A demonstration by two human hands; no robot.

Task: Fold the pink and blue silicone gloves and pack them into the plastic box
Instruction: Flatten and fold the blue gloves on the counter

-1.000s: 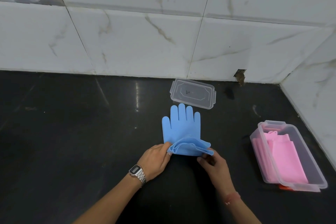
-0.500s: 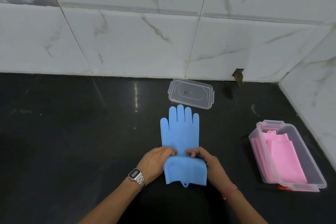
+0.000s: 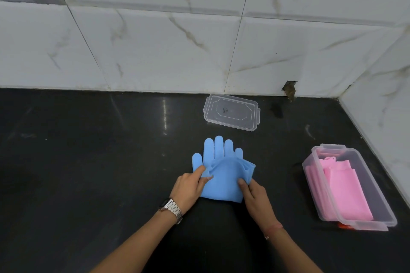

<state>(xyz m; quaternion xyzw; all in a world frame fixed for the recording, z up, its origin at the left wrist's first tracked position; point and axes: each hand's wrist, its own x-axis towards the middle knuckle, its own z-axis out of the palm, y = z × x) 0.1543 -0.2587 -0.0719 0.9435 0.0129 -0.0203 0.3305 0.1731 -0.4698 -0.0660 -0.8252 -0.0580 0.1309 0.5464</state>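
Note:
A blue silicone glove (image 3: 223, 175) lies on the black counter, fingers pointing to the wall, its cuff half folded up over the palm. My left hand (image 3: 188, 186) pinches the fold's left edge. My right hand (image 3: 251, 193) grips the fold's right side, thumb on top. A clear plastic box (image 3: 381, 208) stands at the right, and folded pink gloves (image 3: 346, 193) lie inside it.
The box's clear lid (image 3: 231, 112) lies flat near the back wall beyond the blue glove. White tiled walls close the counter at the back and on the right. Something orange (image 3: 343, 225) peeks from under the box's near end.
The cuff lay flat towards me half a second ago. Both hands have since lifted it and folded it forward over the palm; the glove's fingers have stayed in place.

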